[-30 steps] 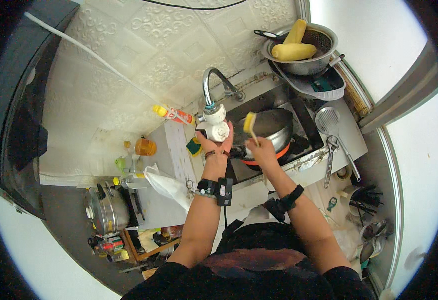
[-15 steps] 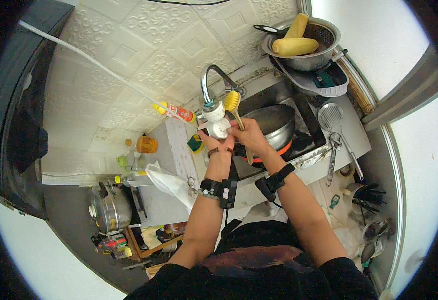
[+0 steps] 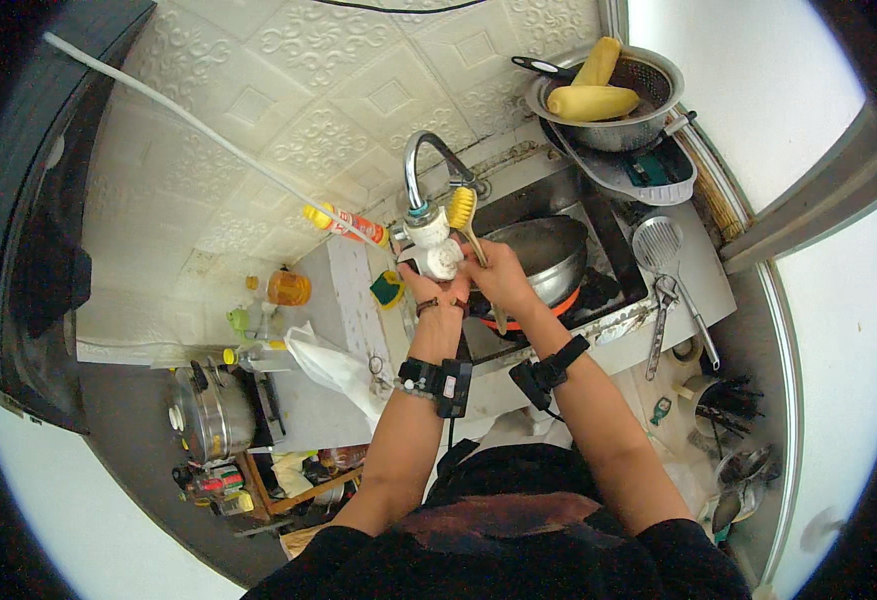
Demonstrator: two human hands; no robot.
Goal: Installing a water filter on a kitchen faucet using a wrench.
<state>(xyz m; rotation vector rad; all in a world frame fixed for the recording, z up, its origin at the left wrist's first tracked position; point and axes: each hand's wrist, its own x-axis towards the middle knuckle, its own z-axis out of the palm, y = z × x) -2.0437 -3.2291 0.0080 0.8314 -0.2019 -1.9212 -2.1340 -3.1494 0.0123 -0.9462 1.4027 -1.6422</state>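
A white water filter [image 3: 438, 260] hangs from the spout of the curved chrome faucet [image 3: 413, 160] over the sink [image 3: 610, 222]. My left hand [image 3: 436, 290] cups the filter from below, its fingers partly hidden by it. My right hand [image 3: 504, 277] grips a scrubbing brush [image 3: 462, 210] by its long light handle, the yellow bristle head pointing up beside the filter. The right fingertips touch or nearly touch the filter's side. Behind the right hand, a steel wok [image 3: 550, 262] lies tilted in the sink, with an orange rim below it.
A green-yellow sponge [image 3: 387, 290] and a red bottle with yellow cap [image 3: 350, 226] stand left of the faucet. A steel colander [image 3: 648, 80] with yellow corn cobs sits at the back right. A slotted spatula [image 3: 657, 244] and tongs [image 3: 661, 330] lie on the right counter.
Both hands stay at the filter, and the brush has barely moved. The view has shifted slightly.
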